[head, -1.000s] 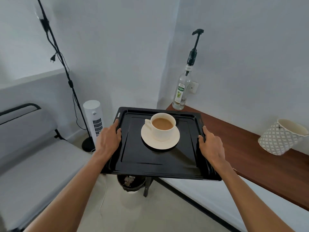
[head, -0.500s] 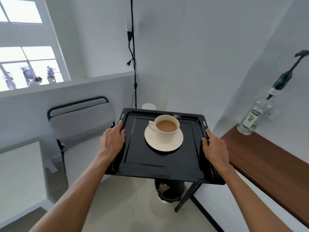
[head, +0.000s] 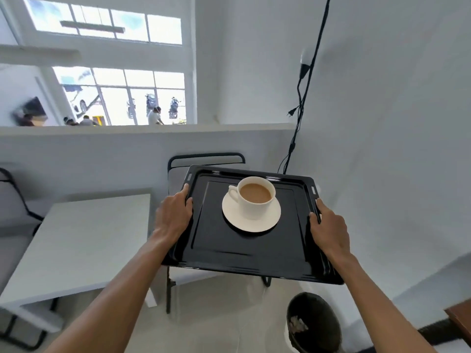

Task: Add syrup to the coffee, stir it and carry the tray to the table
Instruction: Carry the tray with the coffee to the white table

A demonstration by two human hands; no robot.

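Because the table point(head: 84, 240) is waiting low on the left, the left hand point(head: 173, 217) is clamping the tray point(head: 244, 253) by its left rim, the cup point(head: 256, 197) of coffee is sitting centred on its saucer point(head: 251, 220) for balance, and the right hand point(head: 328, 226) is clamping the opposite rim, holding it level in mid-air.

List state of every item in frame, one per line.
tray: held in the air, roughly level
left hand: gripping the tray's left rim
right hand: gripping the tray's right rim
cup: upright on saucer, holds milky coffee
saucer: flat on tray
white table: bare
bin: open, some rubbish inside
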